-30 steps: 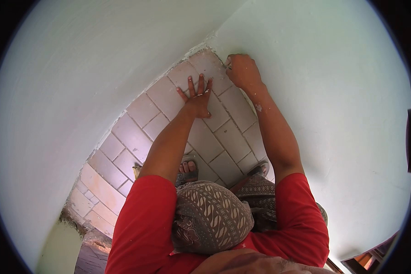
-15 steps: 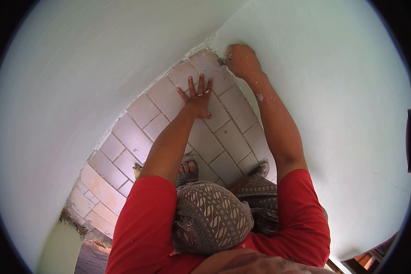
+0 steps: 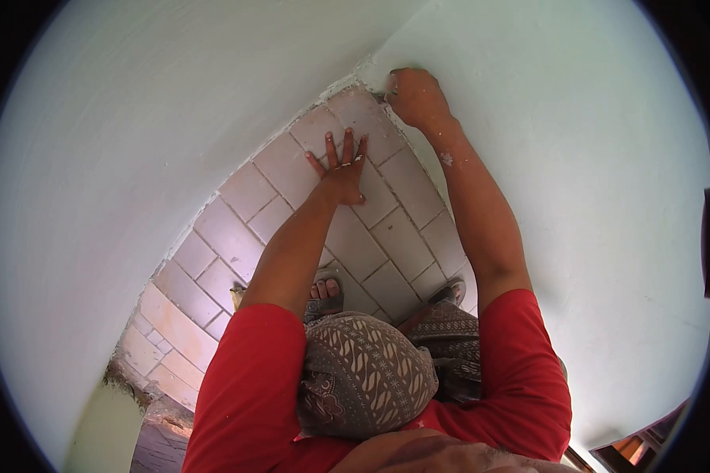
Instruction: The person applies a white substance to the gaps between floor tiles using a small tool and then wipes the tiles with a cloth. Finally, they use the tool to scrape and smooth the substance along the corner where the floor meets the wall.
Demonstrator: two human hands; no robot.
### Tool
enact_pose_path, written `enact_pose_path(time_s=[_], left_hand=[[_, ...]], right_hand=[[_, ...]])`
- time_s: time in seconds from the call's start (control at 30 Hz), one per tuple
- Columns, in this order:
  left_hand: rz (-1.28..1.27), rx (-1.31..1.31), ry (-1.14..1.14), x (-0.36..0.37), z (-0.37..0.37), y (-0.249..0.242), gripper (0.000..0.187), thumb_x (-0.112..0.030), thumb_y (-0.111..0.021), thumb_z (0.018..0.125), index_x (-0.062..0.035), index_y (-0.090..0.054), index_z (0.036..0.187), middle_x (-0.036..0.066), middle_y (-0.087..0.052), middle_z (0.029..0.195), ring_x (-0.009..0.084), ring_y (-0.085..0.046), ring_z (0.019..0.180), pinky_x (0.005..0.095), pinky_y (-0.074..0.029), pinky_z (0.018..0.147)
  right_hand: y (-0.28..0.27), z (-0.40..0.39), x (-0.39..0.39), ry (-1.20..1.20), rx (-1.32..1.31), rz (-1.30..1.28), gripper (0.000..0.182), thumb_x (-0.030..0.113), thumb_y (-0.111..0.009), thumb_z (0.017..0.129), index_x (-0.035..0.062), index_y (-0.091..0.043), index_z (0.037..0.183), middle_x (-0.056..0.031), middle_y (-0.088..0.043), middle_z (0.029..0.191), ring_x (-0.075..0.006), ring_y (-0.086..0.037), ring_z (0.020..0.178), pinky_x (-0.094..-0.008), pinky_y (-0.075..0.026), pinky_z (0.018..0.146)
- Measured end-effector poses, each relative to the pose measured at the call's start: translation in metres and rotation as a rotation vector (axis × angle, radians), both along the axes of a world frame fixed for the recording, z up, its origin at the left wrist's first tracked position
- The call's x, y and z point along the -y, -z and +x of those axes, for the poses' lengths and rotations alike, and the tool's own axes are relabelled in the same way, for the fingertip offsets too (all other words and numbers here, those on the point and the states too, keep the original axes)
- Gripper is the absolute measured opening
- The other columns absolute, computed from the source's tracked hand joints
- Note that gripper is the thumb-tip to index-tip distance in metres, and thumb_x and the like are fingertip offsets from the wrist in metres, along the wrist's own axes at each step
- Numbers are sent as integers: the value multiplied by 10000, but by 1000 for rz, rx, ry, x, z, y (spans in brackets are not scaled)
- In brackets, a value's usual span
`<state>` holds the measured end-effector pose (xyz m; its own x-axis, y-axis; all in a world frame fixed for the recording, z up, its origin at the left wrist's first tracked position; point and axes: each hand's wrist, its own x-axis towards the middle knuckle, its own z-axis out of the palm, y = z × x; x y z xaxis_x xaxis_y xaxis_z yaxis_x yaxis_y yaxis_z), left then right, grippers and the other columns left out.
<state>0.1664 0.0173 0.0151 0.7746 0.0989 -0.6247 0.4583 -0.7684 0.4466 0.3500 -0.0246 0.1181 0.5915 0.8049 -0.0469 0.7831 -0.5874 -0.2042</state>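
Note:
My left hand (image 3: 341,172) lies on the pale floor tiles (image 3: 398,236) with its fingers spread, holding nothing. There are white specks on its fingers. Farther forward, my right hand (image 3: 416,96) is closed at the foot of the right wall (image 3: 576,181), close to the corner. Whatever its fingers grip is hidden or too small to make out. A white smear marks the right wrist. Rough, whitish filler (image 3: 345,81) runs along the joint between floor and left wall near that corner.
The left wall (image 3: 142,118) and the right wall close in to a corner ahead. Two sandalled feet, the nearer one (image 3: 324,293) on the left, stand on the tiles below patterned cloth (image 3: 367,374). At lower left the tiling ends at a broken edge (image 3: 130,378).
My right hand has shifted slightly up and left along the base of the wall, toward the corner. My left hand stays in place on the tiles.

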Motion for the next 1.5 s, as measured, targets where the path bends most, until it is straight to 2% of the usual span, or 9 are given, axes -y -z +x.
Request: enact_pose_path(time_s=[0.37,0.67,0.73,0.8,0.93,1.03,1.1,1.27,1.5], left_hand=[[3,12,7,1,-1,4,1460,-413,-922,686,-255,161,1653,119,265,1712,509,264,1522,900,8,1041],[1,110,-44,5,-13,17,1469,-414,-915,686,-76,148,1641,137,217,1724,470,250,1542,862,64,1074],[-10,216,-90,7,-22,25,1437,-410,-898,705,-43,130,1639,169,173,1728,413,213,1571,797,79,1136],[-16,262,-83,10,-36,31,1397,-408,-878,730,-29,113,1639,183,136,1730,396,174,1583,748,73,1174],[3,465,-32,8,-83,49,1246,-440,-783,828,1,54,1640,197,24,1734,357,68,1607,613,42,1261],[60,507,-17,17,-93,52,1226,-430,-792,827,8,12,1643,223,-25,1724,380,10,1606,574,11,1276],[72,471,-20,22,-90,45,1216,-448,-779,836,15,6,1641,225,-31,1722,374,3,1606,565,8,1280],[131,437,-3,15,-94,43,1186,-500,-735,871,21,5,1638,218,-36,1722,362,-17,1606,548,1,1291],[338,500,183,23,-115,47,971,-589,-501,1001,2,-75,1643,158,-146,1716,270,-103,1603,520,-38,1306]], right_hand=[[2,-13,11,-59,21,-95,158,57,-625,881,33,-747,979,-220,-726,1024,-419,-706,994,-489,-579,873],[-2,-39,33,-81,-17,-41,160,71,-653,884,41,-747,1010,-183,-720,1055,-389,-697,990,-484,-563,888],[3,-27,19,-57,15,1,174,83,-685,876,45,-752,1032,-173,-720,1098,-380,-693,1007,-467,-553,912],[19,-20,10,-95,59,-91,146,53,-621,904,32,-737,989,-196,-726,1027,-405,-714,963,-493,-584,848],[22,-69,49,-176,5,-125,149,47,-612,910,34,-738,989,-196,-726,1025,-397,-720,949,-484,-590,837],[11,-85,67,-210,-14,-221,158,53,-596,922,36,-739,988,-191,-726,1028,-389,-719,950,-481,-590,832],[0,-76,65,-132,-49,-36,204,51,-603,905,53,-751,1047,-176,-729,1035,-393,-706,943,-479,-576,849],[21,-44,39,-134,66,-32,191,48,-583,924,42,-734,1041,-172,-724,1013,-380,-710,960,-478,-580,855],[8,-94,109,-80,-86,-149,241,10,-564,908,45,-736,1072,-162,-720,1030,-372,-701,1005,-485,-570,879]])
